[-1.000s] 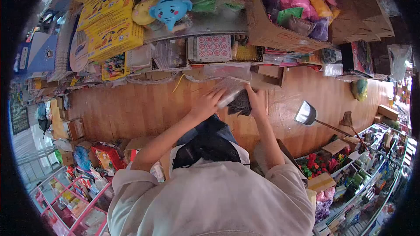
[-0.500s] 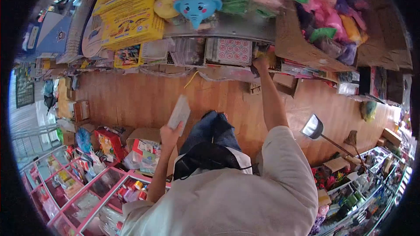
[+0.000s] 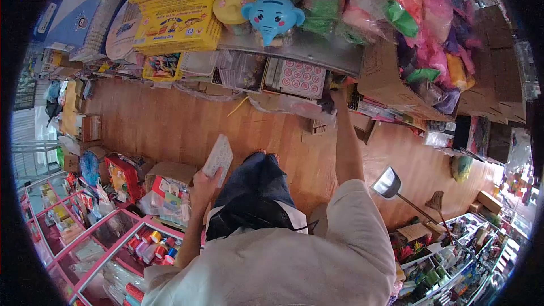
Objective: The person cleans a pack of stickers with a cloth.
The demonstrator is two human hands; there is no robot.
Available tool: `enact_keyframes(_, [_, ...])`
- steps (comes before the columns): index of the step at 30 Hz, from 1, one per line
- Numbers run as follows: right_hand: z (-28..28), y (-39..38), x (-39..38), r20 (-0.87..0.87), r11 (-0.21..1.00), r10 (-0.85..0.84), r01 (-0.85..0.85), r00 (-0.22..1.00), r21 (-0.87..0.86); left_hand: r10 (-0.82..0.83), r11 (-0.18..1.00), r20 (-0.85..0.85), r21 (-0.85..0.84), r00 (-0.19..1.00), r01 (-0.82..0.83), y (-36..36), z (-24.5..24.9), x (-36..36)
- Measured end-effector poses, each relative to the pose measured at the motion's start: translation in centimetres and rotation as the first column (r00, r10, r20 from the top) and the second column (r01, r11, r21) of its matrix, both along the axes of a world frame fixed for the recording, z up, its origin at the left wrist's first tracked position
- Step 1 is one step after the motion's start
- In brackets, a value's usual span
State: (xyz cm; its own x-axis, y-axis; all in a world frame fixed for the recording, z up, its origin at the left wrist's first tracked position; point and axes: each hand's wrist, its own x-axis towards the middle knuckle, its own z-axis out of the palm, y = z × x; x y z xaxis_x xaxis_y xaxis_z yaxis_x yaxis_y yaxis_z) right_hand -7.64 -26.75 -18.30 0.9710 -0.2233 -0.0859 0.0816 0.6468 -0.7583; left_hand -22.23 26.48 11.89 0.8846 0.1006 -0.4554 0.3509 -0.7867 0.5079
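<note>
My left hand is closed around a flat, whitish rectangular pack and holds it above the floor, left of my knees. What is printed on the pack is too faint to read. My right arm stretches forward to the lower shelf, where my right hand reaches in beside a tray of cards with red round prints. A small dark thing shows against that hand's left side. The fingers are hidden, so a grip cannot be made out.
Yellow modelling clay boxes and a blue elephant bank stand on the upper shelf. Right of them, a cardboard box holds colourful bags. A dustpan is at my right; a pink-edged display case stands behind left.
The view has tilted and shifted, so the shelf sits lower and the dustpan further left. My left hand and its pack appear lower and further left. My right hand stays at the shelf.
</note>
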Motion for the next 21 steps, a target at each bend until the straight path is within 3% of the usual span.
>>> enact_keyframes(1, [3.5, 0.9, 0.0, -0.104, 0.905, -0.132, 0.077, 0.986, -0.419, -0.001, 1.0, -0.005, -0.003, 1.0, 0.001, -0.2, -0.4, -0.1])
enact_keyframes(2, [4.0, 0.6, -0.2, -0.141, 0.638, -0.291, 0.082, 0.946, -0.766, -0.011, 0.997, 0.053, -0.073, 0.999, 0.015, -0.5, -1.2, -0.3])
enact_keyframes(3, [3.5, 0.2, 0.3, -0.143, 0.635, -0.293, 0.081, 0.945, -0.768, -0.017, 0.99, 0.112, -0.141, 0.994, 0.033, -0.7, -1.9, -0.5])
enact_keyframes(5, [-2.7, -2.8, 1.8, -0.429, 0.773, -0.573, 0.287, 0.698, -0.566, -0.02, 0.984, 0.095, -0.172, 0.995, 0.037, -0.8, -2.7, -0.7])
enact_keyframes(7, [-1.1, -2.6, 1.9, -0.419, 0.773, -0.589, 0.331, 0.691, -0.542, -0.022, 0.979, 0.078, -0.199, 0.997, 0.037, -0.5, -3.8, -1.3])
enact_keyframes(9, [-0.8, -2.8, 1.9, -0.409, 0.772, -0.604, 0.374, 0.684, -0.514, -0.052, 0.998, -0.048, 0.038, 0.997, 0.054, 0.3, -5.2, -1.8])
enact_keyframes(11, [-2.0, -4.2, 2.4, -0.35, 0.895, -0.407, 0.445, 0.844, 0.035, -0.046, 0.999, 0.003, -0.016, 0.999, 0.046, -1.1, -2.3, -1.2])
enact_keyframes(12, [-4.5, -4.8, 2.8, -0.348, 0.895, -0.405, 0.444, 0.846, 0.038, -0.035, 0.997, 0.052, -0.072, 0.998, 0.039, -1.6, -1.2, -0.9])
enact_keyframes(13, [-8.1, -5.1, 3.1, -0.207, 0.836, -0.492, 0.392, 0.846, -0.383, -0.033, 0.997, 0.055, -0.069, 0.998, 0.036, -1.3, -1.6, -1.0])
enact_keyframes(14, [-7.0, -3.9, 3.4, -0.043, 0.601, -0.51, 0.319, 0.859, -0.733, -0.062, 0.998, 0.057, -0.01, 0.996, 0.063, -0.7, -2.3, -1.3])
enact_keyframes(15, [-4.6, -6.0, 0.8, -0.043, 0.604, -0.506, 0.318, 0.862, -0.731, -0.091, 0.995, 0.055, 0.048, 0.994, 0.089, -0.2, -3.1, -1.6])
enact_keyframes(16, [1.0, -3.1, 1.5, -0.301, 0.856, -0.46, 0.326, 0.835, -0.401, -0.088, 0.995, 0.056, 0.051, 0.995, 0.085, 0.2, -3.5, -1.7])
enact_keyframes(17, [7.3, 0.7, 3.1, -0.513, 0.935, -0.303, 0.355, 0.803, 0.004, -0.073, 0.997, 0.045, 0.032, 0.996, 0.072, 0.6, -3.9, -1.9])
enact_keyframes(18, [7.6, 1.3, 3.3, -0.513, 0.935, -0.301, 0.353, 0.804, 0.005, -0.06, 0.998, 0.034, 0.013, 0.998, 0.059, 0.8, -4.1, -2.0])
enact_keyframes(20, [7.9, 1.9, 3.6, -0.265, 0.921, -0.365, 0.387, 0.892, 0.036, -0.008, 1.0, 0.043, -0.005, 0.999, 0.008, 0.8, -4.3, -2.2])
enact_keyframes(21, [8.1, 2.2, 3.5, -0.264, 0.921, -0.366, 0.388, 0.892, 0.034, 0.043, 0.999, 0.05, -0.025, 0.998, -0.042, 0.8, -4.5, -2.3])
